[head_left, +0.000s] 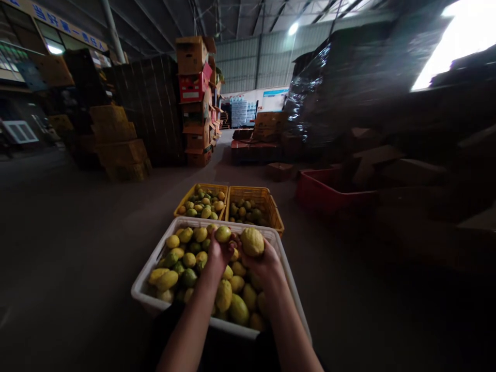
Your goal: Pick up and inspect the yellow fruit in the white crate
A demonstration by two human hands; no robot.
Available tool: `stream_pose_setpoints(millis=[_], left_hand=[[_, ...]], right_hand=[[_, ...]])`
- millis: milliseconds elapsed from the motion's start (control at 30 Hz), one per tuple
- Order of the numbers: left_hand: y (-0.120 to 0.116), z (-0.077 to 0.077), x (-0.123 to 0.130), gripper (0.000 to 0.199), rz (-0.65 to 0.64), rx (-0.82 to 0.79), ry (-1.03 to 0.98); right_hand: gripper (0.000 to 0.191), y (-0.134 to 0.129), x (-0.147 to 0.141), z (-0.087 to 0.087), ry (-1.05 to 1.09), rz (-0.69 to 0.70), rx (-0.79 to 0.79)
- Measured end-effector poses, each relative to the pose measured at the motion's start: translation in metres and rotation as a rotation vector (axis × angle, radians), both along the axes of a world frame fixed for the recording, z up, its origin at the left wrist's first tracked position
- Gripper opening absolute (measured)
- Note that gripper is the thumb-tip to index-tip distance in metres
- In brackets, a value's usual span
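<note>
My left hand (219, 251) is closed on a small yellow-green lemon (223, 234). Close beside it, my right hand (267, 261) grips a larger, bumpy yellow lemon (252, 242). Both hands are over the far part of a white plastic crate (144, 281), which holds many yellow and green lemons (189, 278) of mixed sizes. My forearms hide part of the fruit. Just beyond stand two yellow crates: the left crate (180, 202) has yellow and green fruit in it, and the right crate (274, 209) contains darker green fruit.
A red bin (325, 194) stands on the floor to the right, near loose cardboard. Stacked cartons (196, 113) rise ahead, with more boxes (118, 139) at left. A tall plastic-wrapped stack (341, 88) is at back right. Concrete floor (77, 232) surrounds the crates.
</note>
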State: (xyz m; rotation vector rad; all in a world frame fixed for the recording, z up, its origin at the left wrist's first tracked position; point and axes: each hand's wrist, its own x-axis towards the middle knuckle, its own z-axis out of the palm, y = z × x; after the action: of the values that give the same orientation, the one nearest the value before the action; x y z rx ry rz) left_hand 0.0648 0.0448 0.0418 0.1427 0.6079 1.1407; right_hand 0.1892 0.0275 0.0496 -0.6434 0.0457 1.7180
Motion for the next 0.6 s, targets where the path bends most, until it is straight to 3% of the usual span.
stream_pose_setpoints(millis=[67,300,600], left_hand=[[0.001,-0.001,-0.001,0.049,0.023,-0.005,0.03],[0.008,-0.014,-0.009,0.049,0.011,-0.068,0.079],[0.003,-0.022,-0.016,0.014,0.098,0.049,0.064]], right_hand=[[0.018,-0.002,-0.003,0.003,0.028,0.017,-0.058],[0.022,-0.007,-0.011,0.002,-0.045,0.05,0.034],[0.009,-0.006,-0.015,0.004,-0.086,0.063,-0.031]])
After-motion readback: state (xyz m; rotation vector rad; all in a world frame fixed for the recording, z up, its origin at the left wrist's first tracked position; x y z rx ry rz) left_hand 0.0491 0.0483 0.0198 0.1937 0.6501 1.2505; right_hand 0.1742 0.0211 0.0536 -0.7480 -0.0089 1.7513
